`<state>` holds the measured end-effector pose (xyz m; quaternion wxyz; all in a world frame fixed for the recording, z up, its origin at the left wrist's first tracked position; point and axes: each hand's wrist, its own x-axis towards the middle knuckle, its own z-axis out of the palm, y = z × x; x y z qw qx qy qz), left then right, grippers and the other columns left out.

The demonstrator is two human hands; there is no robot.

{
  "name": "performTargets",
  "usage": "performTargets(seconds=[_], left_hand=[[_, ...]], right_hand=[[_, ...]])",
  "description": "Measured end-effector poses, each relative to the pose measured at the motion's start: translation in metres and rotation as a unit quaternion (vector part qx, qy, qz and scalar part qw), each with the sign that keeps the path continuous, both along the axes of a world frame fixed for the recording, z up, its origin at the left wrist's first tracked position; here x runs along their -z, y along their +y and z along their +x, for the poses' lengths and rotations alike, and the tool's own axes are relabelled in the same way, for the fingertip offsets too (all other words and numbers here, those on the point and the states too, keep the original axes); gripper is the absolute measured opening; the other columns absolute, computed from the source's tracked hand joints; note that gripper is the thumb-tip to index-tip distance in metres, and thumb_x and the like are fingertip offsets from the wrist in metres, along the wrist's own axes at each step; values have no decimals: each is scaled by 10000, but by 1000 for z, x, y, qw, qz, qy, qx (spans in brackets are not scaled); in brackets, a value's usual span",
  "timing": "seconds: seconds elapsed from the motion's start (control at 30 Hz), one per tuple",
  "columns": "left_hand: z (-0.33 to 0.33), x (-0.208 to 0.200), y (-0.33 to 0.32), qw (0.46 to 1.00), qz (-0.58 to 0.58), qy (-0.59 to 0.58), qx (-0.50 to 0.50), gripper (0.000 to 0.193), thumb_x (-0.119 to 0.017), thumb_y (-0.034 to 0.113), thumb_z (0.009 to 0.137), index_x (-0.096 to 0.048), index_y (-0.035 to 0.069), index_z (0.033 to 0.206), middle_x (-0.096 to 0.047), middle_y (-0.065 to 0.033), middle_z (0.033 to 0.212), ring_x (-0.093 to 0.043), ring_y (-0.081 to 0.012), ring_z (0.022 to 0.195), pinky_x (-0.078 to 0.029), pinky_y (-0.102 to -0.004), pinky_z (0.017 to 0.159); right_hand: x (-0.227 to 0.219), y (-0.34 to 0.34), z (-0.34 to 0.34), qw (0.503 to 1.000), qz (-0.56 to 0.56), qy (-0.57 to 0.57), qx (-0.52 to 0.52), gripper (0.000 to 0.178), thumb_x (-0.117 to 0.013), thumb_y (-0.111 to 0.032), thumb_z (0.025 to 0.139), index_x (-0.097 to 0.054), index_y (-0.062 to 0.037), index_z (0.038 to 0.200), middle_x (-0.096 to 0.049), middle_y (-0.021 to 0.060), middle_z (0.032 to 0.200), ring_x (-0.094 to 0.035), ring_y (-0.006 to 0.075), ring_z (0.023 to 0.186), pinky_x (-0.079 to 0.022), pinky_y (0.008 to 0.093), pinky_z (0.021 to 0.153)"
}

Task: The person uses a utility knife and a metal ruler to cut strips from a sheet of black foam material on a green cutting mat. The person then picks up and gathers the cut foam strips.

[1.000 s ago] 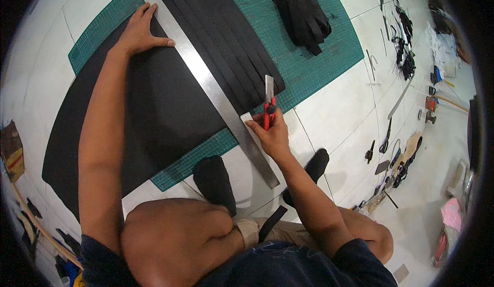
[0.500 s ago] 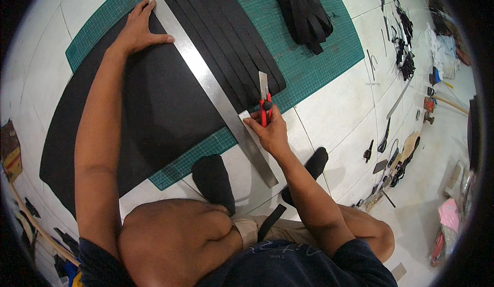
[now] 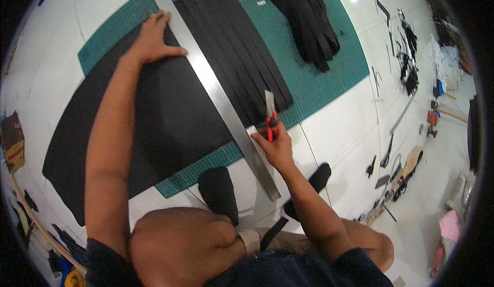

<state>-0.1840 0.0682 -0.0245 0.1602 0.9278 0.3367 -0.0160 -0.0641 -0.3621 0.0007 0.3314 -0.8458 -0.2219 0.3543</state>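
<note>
A long steel ruler (image 3: 208, 78) lies slantwise across black sheet material (image 3: 175, 107). My left hand (image 3: 153, 41) rests open at the ruler's far part, thumb spread from the fingers and fingertips on or beside its left edge. In my right hand (image 3: 279, 148) is a red and black utility knife (image 3: 272, 125), its wide blade pointing away from me. That hand is beside the ruler's near part, its thumb by a small white piece (image 3: 251, 130) at the ruler's edge. Right of the ruler lie several overlapping black strips (image 3: 234, 50).
Beneath the material is a green cutting mat (image 3: 342, 55) on white floor tiles. A bundle of black strips (image 3: 303, 22) lies at the far right of it. My socked feet are near the ruler's near end. Black scraps (image 3: 409, 76) and tools are strewn along the right.
The whole view has shifted, so everything appears slightly lower and further right. Both hands keep about the same places along the ruler, and the knife stays in my right hand.
</note>
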Motion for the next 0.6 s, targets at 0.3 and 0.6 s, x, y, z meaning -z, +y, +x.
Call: performTargets(seconds=[0.3,0.6], left_hand=[[8,-24,-9,999,-37,25,-5,1403,-889,687,491,-268,24,1561,-227,-215,1618,-173,-384,1522,-166,-493,1258],[13,-31,-12,997,-71,-5,-12,1357,-936,575,501,-288,-33,1527,-227,-232,1605,-205,-414,1497,-225,-489,1240]], right_hand=[[-5,3,1,999,-4,32,14,438,-840,-240,815,-574,-24,1087,-736,127,952,-721,252,884,-546,373,814],[-9,4,5,1000,-9,15,-2,425,-830,-229,828,-562,-13,1077,-738,142,950,-726,262,880,-548,377,804]])
